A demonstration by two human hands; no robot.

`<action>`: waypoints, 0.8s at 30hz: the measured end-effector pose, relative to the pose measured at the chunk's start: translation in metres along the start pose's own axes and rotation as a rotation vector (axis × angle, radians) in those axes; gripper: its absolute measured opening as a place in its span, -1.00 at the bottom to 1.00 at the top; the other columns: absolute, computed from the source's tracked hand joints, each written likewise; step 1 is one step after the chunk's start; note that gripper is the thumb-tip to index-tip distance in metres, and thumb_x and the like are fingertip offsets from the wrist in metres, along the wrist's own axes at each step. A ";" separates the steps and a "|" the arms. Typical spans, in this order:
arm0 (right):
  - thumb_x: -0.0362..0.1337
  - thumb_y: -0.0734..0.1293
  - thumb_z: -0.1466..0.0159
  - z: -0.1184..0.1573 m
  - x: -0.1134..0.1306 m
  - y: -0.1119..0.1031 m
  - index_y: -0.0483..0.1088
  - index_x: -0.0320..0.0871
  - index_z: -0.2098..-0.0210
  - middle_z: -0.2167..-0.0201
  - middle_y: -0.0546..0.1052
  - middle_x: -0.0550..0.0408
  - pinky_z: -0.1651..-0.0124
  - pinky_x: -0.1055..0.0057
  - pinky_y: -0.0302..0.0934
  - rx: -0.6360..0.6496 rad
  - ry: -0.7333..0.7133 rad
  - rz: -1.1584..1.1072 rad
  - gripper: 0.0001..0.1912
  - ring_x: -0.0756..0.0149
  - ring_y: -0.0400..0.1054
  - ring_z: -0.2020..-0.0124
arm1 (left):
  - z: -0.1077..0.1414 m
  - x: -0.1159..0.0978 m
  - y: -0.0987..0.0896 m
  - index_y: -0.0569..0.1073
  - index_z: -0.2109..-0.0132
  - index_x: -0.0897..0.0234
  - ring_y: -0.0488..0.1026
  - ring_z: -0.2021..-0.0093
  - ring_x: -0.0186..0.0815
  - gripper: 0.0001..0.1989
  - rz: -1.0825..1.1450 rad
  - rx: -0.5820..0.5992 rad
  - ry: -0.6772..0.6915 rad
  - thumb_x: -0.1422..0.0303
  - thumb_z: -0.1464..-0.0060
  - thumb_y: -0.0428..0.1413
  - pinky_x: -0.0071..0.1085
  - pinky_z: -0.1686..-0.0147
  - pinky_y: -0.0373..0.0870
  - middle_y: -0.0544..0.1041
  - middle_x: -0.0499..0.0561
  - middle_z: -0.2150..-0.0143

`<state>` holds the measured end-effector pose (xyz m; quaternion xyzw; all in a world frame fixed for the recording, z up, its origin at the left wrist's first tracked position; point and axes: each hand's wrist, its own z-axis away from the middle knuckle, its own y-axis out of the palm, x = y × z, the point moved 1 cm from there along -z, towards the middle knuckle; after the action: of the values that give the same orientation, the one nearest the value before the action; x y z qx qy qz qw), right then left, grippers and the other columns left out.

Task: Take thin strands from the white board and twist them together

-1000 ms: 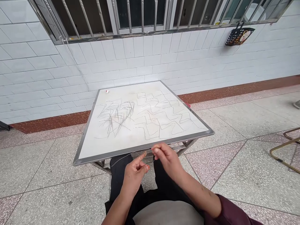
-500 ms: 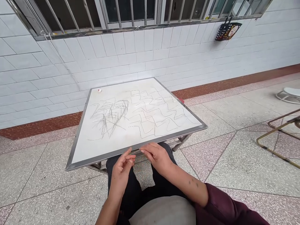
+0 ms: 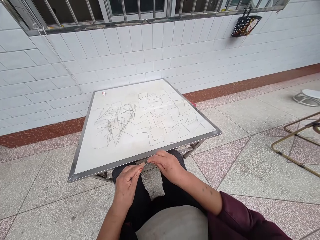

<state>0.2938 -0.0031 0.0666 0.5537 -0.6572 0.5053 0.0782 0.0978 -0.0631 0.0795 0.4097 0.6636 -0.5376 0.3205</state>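
One scribbled table (image 3: 87,161) by a tiled wall (image 3: 150,55) fronts both hands (image 3: 126,185) (image 3: 171,167), fingers (image 3: 155,159) pinching a strand (image 3: 146,164).

The strand (image 3: 146,163) between the left hand (image 3: 126,186) and right hand (image 3: 170,167) is too small to identify. Well right of them, a metal frame (image 3: 291,159) is cut by the view's edge.

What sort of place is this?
Probably a courtyard or covered walkway beside a building: there's a barred window, a white tiled wall and a speckled floor.
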 end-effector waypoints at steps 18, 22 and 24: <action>-0.38 0.19 -0.38 -0.002 -0.010 -0.004 0.53 -0.02 0.20 0.34 0.54 0.06 0.21 0.38 0.25 0.047 0.064 0.055 -0.72 0.25 0.37 0.25 | 0.002 0.011 -0.006 0.63 0.10 0.06 0.54 0.12 -0.18 -0.73 -0.034 -0.010 -0.037 0.18 -0.21 0.07 -0.25 0.06 0.48 0.64 0.01 0.17; -0.36 0.24 -0.36 -0.004 -0.010 0.002 0.51 -0.05 0.19 0.31 0.55 0.06 0.18 0.37 0.25 0.092 0.141 0.050 -0.80 0.24 0.39 0.23 | 0.003 0.015 -0.010 0.63 0.10 0.07 0.54 0.11 -0.15 -0.71 -0.110 -0.041 -0.097 0.15 -0.21 0.05 -0.22 0.04 0.46 0.64 0.02 0.16; -0.36 0.28 -0.34 -0.008 -0.008 0.006 0.48 -0.06 0.15 0.28 0.55 0.07 0.18 0.37 0.24 0.137 0.185 0.041 -0.84 0.24 0.40 0.22 | 0.002 0.019 -0.015 0.63 0.10 0.08 0.55 0.12 -0.13 -0.68 -0.144 -0.085 -0.144 0.11 -0.20 0.05 -0.20 0.06 0.46 0.64 0.02 0.15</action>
<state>0.2880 0.0073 0.0614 0.4950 -0.6223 0.5997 0.0900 0.0759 -0.0628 0.0696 0.3074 0.6886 -0.5588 0.3451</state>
